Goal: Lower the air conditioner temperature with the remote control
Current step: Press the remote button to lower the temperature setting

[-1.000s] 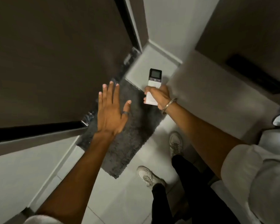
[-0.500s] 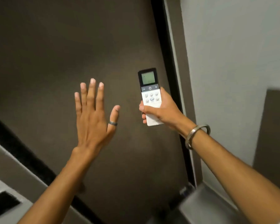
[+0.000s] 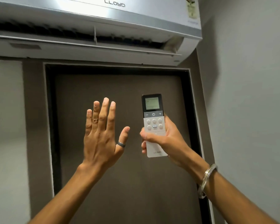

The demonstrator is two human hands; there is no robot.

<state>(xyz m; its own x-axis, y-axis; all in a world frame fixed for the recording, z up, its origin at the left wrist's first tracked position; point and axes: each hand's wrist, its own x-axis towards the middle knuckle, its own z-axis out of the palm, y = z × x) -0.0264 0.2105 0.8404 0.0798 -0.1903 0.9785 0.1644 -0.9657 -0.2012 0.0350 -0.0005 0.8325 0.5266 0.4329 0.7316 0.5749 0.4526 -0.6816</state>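
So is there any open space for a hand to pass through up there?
Yes: a gap between the open left hand and the remote held in the right hand, and clear space above both, below the air conditioner. The remote's lower half is crowded by gripping fingers.

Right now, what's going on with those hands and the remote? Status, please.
Right hand gripping remote control, thumb below the buttons. Left hand open, empty. Lloyd air conditioner overhead, nothing between.
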